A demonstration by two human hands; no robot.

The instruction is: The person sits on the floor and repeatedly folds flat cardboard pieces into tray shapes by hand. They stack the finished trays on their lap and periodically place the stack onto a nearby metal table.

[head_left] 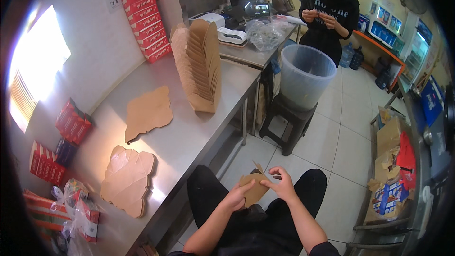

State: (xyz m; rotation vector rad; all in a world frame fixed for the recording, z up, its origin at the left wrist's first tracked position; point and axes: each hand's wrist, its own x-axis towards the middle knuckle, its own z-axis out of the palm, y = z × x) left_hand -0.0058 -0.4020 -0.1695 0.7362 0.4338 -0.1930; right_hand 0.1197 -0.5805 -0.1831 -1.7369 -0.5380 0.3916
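black trousers [311, 185], dark sleeves [325, 249] ending near the elbows, bare hands [283, 186].

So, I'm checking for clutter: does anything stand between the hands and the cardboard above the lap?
Nothing visible does: the left hand holds the brown cardboard, and the right hand is at its right side, no other object between.

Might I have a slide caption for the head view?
Left hand holding brown cardboard, right hand at its edge.

Plain brown is seen on the cardboard piece [254, 193], red-and-white on the box stack [142, 16], silver-grey on the worktop [185, 135].
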